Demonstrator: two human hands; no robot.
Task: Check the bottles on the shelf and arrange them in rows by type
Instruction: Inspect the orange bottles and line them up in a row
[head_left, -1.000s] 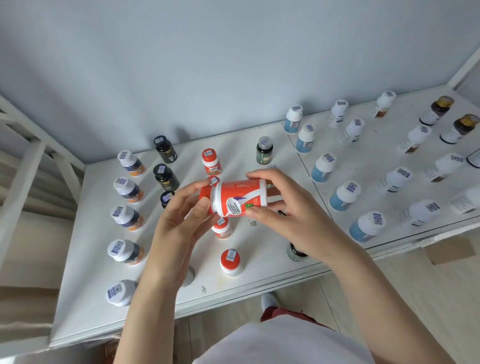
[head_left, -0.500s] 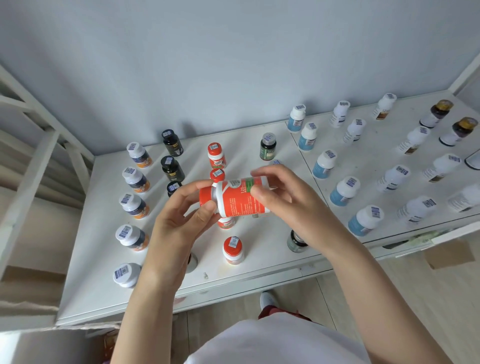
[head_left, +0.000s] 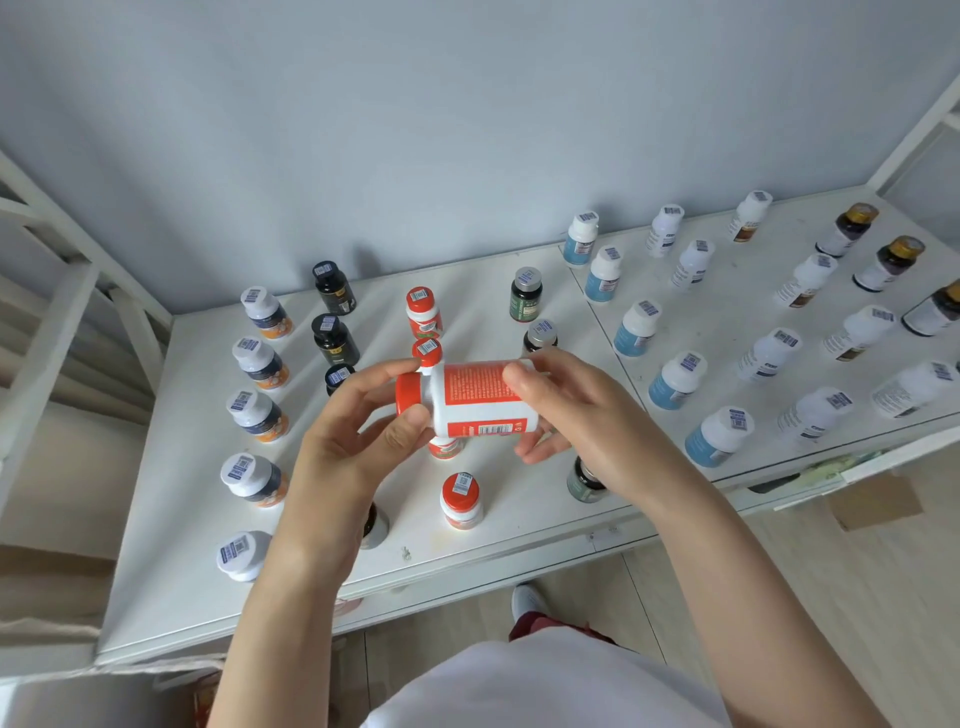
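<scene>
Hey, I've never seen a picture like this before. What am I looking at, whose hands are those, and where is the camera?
There is no machine here. The camera sits on a person's head and looks forward and down, so their arms reach in from the bottom edge. There is only this one view. The left hand pinches the orange cap end of an orange and white bottle, which is held on its side above the shelf. The right hand holds the other end. Below is a white shelf with small bottles standing in rows: white-capped bottles with dark and orange labels at the left, black bottles, orange-capped bottles like the held one, blue-labelled bottles further right, and gold-capped bottles at the far right.
</scene>
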